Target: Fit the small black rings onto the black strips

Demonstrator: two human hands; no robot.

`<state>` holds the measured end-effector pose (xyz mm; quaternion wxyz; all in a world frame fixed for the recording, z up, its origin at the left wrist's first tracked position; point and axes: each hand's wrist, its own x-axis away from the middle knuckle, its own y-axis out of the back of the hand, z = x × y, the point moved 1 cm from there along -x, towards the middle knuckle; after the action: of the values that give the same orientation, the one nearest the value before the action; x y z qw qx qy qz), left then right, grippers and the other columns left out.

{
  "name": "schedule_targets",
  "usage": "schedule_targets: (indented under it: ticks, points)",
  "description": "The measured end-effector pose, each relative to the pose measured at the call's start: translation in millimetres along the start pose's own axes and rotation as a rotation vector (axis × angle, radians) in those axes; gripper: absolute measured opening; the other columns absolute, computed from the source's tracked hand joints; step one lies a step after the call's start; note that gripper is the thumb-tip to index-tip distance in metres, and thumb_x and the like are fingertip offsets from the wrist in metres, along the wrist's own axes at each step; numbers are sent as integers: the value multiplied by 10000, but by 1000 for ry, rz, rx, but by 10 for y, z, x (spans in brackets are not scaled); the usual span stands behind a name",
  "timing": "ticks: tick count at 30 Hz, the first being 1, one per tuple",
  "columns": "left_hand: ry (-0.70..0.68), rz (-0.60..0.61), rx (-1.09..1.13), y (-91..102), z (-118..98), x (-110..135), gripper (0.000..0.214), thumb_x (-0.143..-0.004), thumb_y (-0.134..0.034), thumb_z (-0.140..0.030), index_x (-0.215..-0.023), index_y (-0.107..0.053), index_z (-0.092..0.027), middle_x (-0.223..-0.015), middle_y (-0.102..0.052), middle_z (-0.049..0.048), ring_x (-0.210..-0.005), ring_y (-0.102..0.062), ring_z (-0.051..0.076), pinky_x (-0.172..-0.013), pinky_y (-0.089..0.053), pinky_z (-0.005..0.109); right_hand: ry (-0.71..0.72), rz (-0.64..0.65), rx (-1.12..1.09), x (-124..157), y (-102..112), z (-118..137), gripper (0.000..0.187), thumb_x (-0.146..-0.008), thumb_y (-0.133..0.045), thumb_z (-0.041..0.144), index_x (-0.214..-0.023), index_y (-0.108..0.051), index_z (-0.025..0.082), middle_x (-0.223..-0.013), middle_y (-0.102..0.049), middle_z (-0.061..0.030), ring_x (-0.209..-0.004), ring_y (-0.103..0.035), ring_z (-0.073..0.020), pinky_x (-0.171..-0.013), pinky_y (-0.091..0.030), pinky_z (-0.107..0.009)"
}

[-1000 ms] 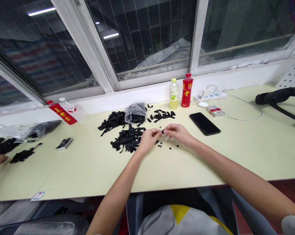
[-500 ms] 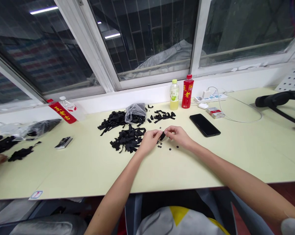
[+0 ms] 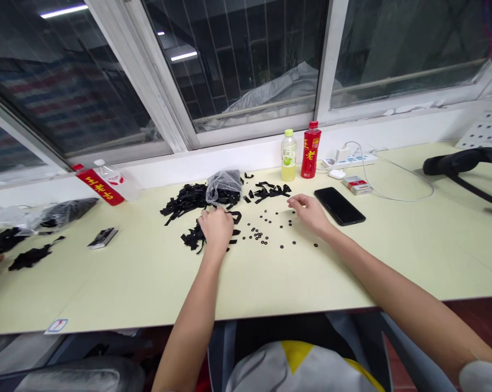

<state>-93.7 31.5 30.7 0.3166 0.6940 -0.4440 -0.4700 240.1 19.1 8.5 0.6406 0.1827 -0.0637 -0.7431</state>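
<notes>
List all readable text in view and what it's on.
"老": yellow character on the red bottle; the one above it is too turned to read.
Yellow characters on the red label of the clear bottle lying down: too blurred to read.
Red-and-white box: print too small to read.
Sticker at the table's front edge: too small to read.

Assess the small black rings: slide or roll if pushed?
The small black rings lie flat, so they will probably slide rather than roll. They look light, so pinching one up may be fiddly. On the smooth-looking table top, a push could scatter them.
</notes>
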Motion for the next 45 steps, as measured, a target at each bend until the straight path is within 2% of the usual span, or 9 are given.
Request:
schedule_targets:
  ticks: [5,10,16,25,29,33,38,40,45]
  points:
    - [-7,-93,-149,16,12,41,512,-1129,-668,-232,-1581,-898,-158,-1671,-761,343,-1559,-635,574,-1281,-532,726,137,34,693,-76,13,-87,526,-1224,-566,323,-1612,-898,196,-1861,-776,-246,-1746,-635,-521,-1391,-558,-723]
    - [-119,-32,-128,-110,-181,156,476,-1195,-652,-296,-1600,-896,-229,-1672,-787,278,-1584,-616,533,-1308,-526,686,120,197,827,-170,-28,-128,669,-1292,-386,348,-1856,-741,288,-1987,-682,-154,-1913,-472,-497,-1492,-362,-866]
    - [-147,2,-62,-153,-247,196,417,-1212,-697,-282,-1576,-897,-238,-1709,-779,251,-1639,-603,508,-1382,-486,688,160,74,840,-252,126,-141,594,-1251,-437,241,-1664,-861,192,-1609,-908,-282,-1580,-683,-498,-1332,-447,-734]
    - [-195,22,76,-221,-239,217,335,-1184,-743,-241,-1481,-893,-203,-1642,-770,284,-1573,-550,527,-1332,-457,690,132,32,905,-247,71,-204,361,-1184,-578,233,-1178,-938,209,-1373,-877,-286,-1369,-659,-485,-1097,-530,-600]
    - [-200,42,79,-196,-271,233,333,-1205,-749,-236,-1512,-874,-196,-1650,-759,275,-1569,-560,499,-1320,-473,640,108,-9,761,-249,103,-142,311,-1171,-566,196,-1090,-867,199,-1334,-903,-291,-1384,-706,-477,-1169,-540,-610]
    - [-228,48,176,-156,-309,224,361,-1228,-756,-255,-1569,-869,-224,-1690,-752,251,-1576,-622,473,-1335,-508,591,110,-45,269,-196,134,-11,156,-1084,-750,358,-976,-791,253,-1150,-909,-171,-1148,-783,-378,-1093,-604,-522]
    - [-419,156,558,-191,-436,291,325,-1301,-690,-400,-1433,-930,-226,-1523,-871,230,-1502,-692,419,-1361,-534,563,96,155,-266,-18,-7,181,443,-854,-1012,666,-962,-830,277,-960,-856,-65,-934,-750,-289,-937,-619,-461]
    - [-450,226,669,-234,-499,354,342,-1245,-803,-474,-1434,-948,-227,-1517,-902,224,-1482,-714,411,-1295,-587,538,82,215,-345,66,-84,242,511,-803,-1073,706,-943,-832,278,-942,-850,-53,-915,-746,-277,-913,-611,-449]
    - [-318,351,830,-324,-582,461,362,-1105,-951,-516,-1321,-994,-228,-1363,-971,171,-1187,-830,347,-1008,-668,435,69,307,-417,177,-166,300,589,-752,-1149,729,-951,-844,266,-942,-847,-42,-925,-767,-263,-914,-626,-431]
